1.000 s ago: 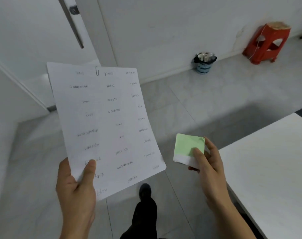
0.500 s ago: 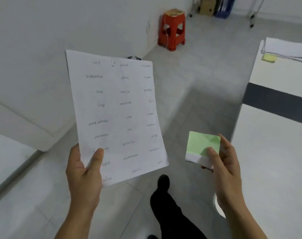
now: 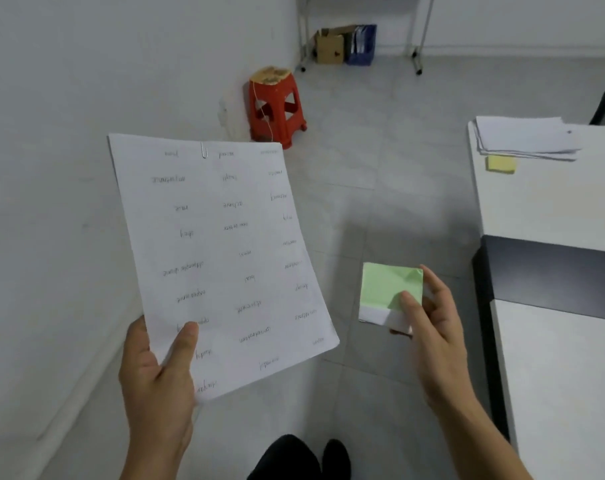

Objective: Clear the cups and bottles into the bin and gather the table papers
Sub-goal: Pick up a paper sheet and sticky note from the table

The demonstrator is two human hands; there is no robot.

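My left hand (image 3: 159,379) grips the lower edge of a clipped sheaf of white papers (image 3: 221,258) with handwritten words, held up over the floor. My right hand (image 3: 432,327) pinches a green sticky-note pad (image 3: 387,289) with a white strip along its lower edge. On the white table (image 3: 550,209) at the right lies a stack of white papers (image 3: 526,136), with a yellow sticky-note pad (image 3: 501,164) just in front of it. No bin, cup or bottle is in view.
A red plastic stool (image 3: 275,105) stands by the wall ahead. A cardboard box (image 3: 330,43) and blue folders (image 3: 361,43) sit under a metal rack at the back. A dark gap (image 3: 550,275) separates two table tops. My dark shoe (image 3: 335,459) shows below.
The view has swung right: the small bin by the wall left the frame, the stool came nearer, and the table with the paper stack came into view. Both hands keep their hold.
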